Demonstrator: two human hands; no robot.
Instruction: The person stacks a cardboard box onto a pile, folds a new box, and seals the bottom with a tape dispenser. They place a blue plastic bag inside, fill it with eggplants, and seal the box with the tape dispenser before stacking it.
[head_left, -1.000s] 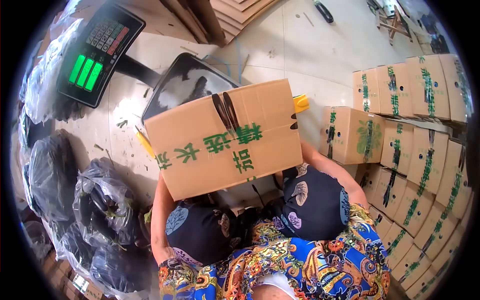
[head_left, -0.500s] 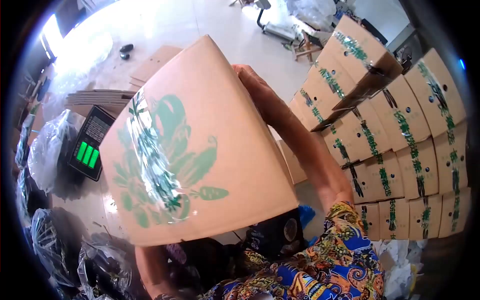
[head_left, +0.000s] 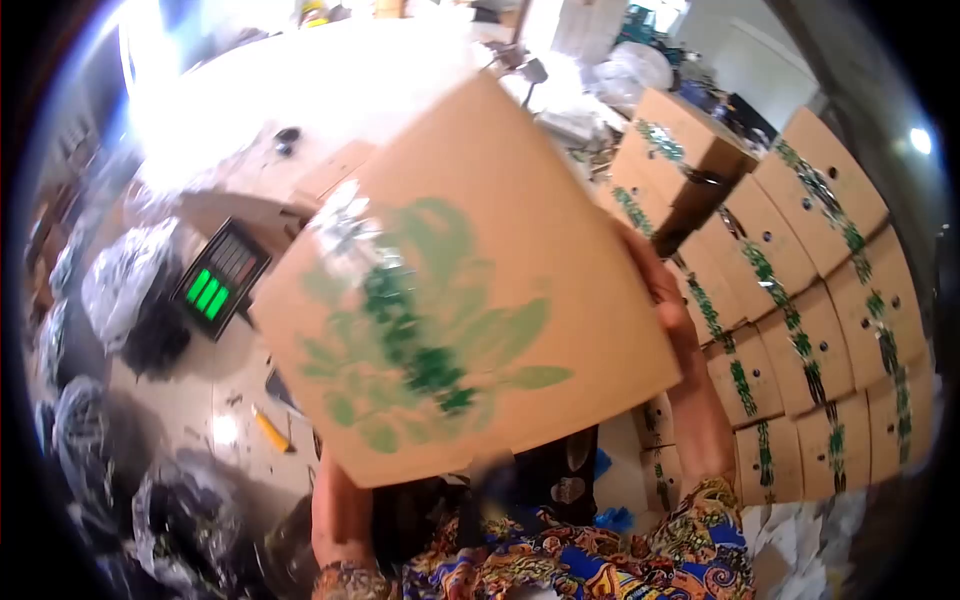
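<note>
A sealed cardboard box [head_left: 470, 290] with a green plant print and a clear tape strip fills the middle of the head view, lifted in front of me and tilted. My right hand [head_left: 655, 285] grips its right edge, fingers on the box's side. My left hand is hidden behind the box; only my left forearm [head_left: 340, 510] shows beneath its lower left corner. The picture is blurred by motion.
A tall stack of the same taped boxes [head_left: 810, 330] stands close on the right. A scale display [head_left: 218, 280] with green digits lies on the floor at left, among plastic bags of dark produce [head_left: 130, 290]. A yellow tool [head_left: 270, 430] lies on the floor.
The box was lifted from my lap off the scale, turned so its printed top faces me, and has swung rightward toward the stack. My view has tilted up.
</note>
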